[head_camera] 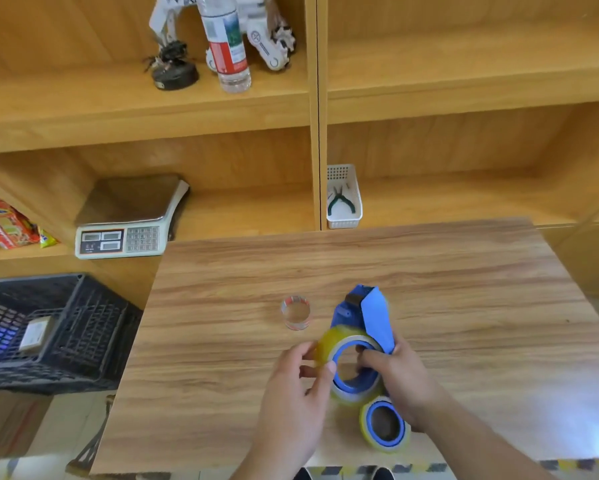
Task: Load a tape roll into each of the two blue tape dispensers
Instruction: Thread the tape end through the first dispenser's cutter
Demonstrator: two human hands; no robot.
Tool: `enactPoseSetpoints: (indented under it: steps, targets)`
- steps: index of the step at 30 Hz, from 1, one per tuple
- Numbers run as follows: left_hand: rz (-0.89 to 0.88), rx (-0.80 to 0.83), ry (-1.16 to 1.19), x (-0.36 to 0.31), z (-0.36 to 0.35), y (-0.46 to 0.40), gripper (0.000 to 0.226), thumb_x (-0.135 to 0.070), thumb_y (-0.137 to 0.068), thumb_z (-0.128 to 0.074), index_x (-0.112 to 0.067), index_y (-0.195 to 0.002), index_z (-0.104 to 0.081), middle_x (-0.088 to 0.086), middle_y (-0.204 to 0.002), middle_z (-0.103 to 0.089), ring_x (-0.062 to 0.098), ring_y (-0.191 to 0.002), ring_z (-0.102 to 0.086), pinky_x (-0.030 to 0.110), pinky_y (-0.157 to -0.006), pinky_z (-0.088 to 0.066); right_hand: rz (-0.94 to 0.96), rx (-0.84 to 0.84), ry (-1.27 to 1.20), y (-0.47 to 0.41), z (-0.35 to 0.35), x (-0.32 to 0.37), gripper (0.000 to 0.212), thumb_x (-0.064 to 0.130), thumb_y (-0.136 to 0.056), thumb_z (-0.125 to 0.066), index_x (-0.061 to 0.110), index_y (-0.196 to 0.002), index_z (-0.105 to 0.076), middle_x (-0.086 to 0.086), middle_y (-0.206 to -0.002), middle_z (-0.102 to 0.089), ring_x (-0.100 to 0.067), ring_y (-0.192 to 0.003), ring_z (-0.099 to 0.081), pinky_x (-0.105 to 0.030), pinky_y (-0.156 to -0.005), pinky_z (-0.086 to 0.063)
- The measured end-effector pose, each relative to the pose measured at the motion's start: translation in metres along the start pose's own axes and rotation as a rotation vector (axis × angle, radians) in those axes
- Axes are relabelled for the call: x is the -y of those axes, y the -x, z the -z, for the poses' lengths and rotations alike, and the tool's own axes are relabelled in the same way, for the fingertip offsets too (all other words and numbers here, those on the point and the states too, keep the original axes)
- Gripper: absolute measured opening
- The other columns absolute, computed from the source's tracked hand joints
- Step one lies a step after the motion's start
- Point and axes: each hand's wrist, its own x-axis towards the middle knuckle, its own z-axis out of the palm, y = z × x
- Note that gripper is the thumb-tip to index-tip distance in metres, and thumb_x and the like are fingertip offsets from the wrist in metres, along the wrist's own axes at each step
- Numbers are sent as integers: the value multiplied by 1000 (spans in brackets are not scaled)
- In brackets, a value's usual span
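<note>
The left hand (pixel 296 386) is pinching the near-left rim of a yellowish clear tape roll on a blue core (pixel 351 367) between thumb and curled fingers, while the right hand (pixel 400 382) is closing around the blue plastic tape dispenser (pixel 363 318), its fingers reaching into the core. The roll is sitting at the dispenser's hub, near the front edge of the wooden table (pixel 464 289), and seems not fully seated. To do this well, the roll should probably be kept square to the hub and pressed evenly, with the dispenser braced firmly. A second yellowish tape roll with a blue hub (pixel 385 424) is lying just beside the right wrist, at the front edge; whether it belongs to a second dispenser I cannot tell. A small clear empty tape core (pixel 295 312) is standing toward the table's middle. Beyond, wooden shelves (pixel 318 109) are holding a weighing scale (pixel 128 225), a white basket with pliers (pixel 344 197) and a plastic bottle (pixel 227 46); a dark crate (pixel 48 327) is sitting left.
</note>
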Motion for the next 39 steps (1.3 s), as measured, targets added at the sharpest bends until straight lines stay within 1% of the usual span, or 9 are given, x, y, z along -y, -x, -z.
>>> enactPoseSetpoints:
  steps: [4, 7, 10, 16, 20, 23, 29, 34, 39]
  targets:
    - [1, -58, 49, -24, -12, 20, 35, -45, -82, -75, -43, -113, -57, -17, -107, -66, 3, -89, -67, 17, -70, -54, -15, 35, -174, 10, 14, 9, 22, 1, -59, -62, 0, -80, -58, -18, -73, -54, -28, -68, -52, -36, -64, -43]
    - [-81, 17, 65, -39, -6, 26, 43, -60, -74, -67, -45, -114, -59, -19, -104, -58, 9, -83, -64, 30, -71, -61, -59, 244, -322, 24, 26, 21, 12, -6, -60, -54, -2, -71, -52, -14, -66, -45, -24, -58, -43, -31, -57, -41]
    - [-243, 88, -49, -57, 10, 20, 38, -59, -81, -59, -50, -118, -62, -21, -104, -49, 14, -73, -56, 19, -72, -51, -132, 390, -381, 37, 38, 29, 11, -8, -59, -49, -2, -60, -58, -11, -57, -49, -22, -50, -45, -24, -50, -45]
    - [-337, 308, -81, -102, 20, 16, 34, -57, -77, -69, -46, -109, -74, -11, -88, -41, -2, -69, -47, 9, -63, -37, -184, 533, -303, 43, 53, 31, 53, 2, -48, -61, -11, -99, -56, -17, -72, -55, -28, -62, -52, -32, -59, -46]
    - [-304, 307, 12, -111, 14, 20, 29, -57, -72, -74, -41, -95, -80, -8, -79, -40, 1, -64, -40, 12, -64, -33, -194, 619, -308, 45, 62, 35, 52, 0, -49, -60, -9, -100, -59, -16, -75, -57, -29, -64, -53, -31, -59, -45]
    - [-293, 275, 41, -116, 10, 24, 25, -55, -71, -74, -36, -86, -83, 14, -79, -44, 3, -64, -39, 16, -66, -33, -206, 687, -325, 49, 65, 36, 57, -1, -52, -59, -10, -108, -52, -15, -69, -59, -27, -60, -57, -30, -58, -48]
    - [-451, 178, -209, -118, 14, 35, 15, -44, -88, -65, -35, -81, -74, -3, -74, -51, 16, -67, -54, 26, -59, -42, -224, 752, -371, 60, 65, 42, 32, -4, -56, -53, -9, -87, -62, -11, -60, -61, -20, -51, -60, -23, -51, -50]
    - [-437, 65, -201, -121, 8, 44, 20, -46, -89, -57, -31, -77, -65, -14, -71, -48, 14, -65, -52, 15, -60, -38, -228, 792, -449, 66, 61, 38, 48, -10, -65, -37, -4, -89, -78, -16, -67, -71, -25, -57, -71, -27, -52, -58]
    - [-406, 250, -223, -123, 15, 45, 17, -50, -82, -62, -34, -84, -68, -3, -78, -50, 16, -68, -51, 26, -61, -43, -234, 804, -466, 67, 62, 35, 44, -8, -65, -36, -3, -79, -77, -13, -60, -69, -22, -51, -68, -24, -49, -55]
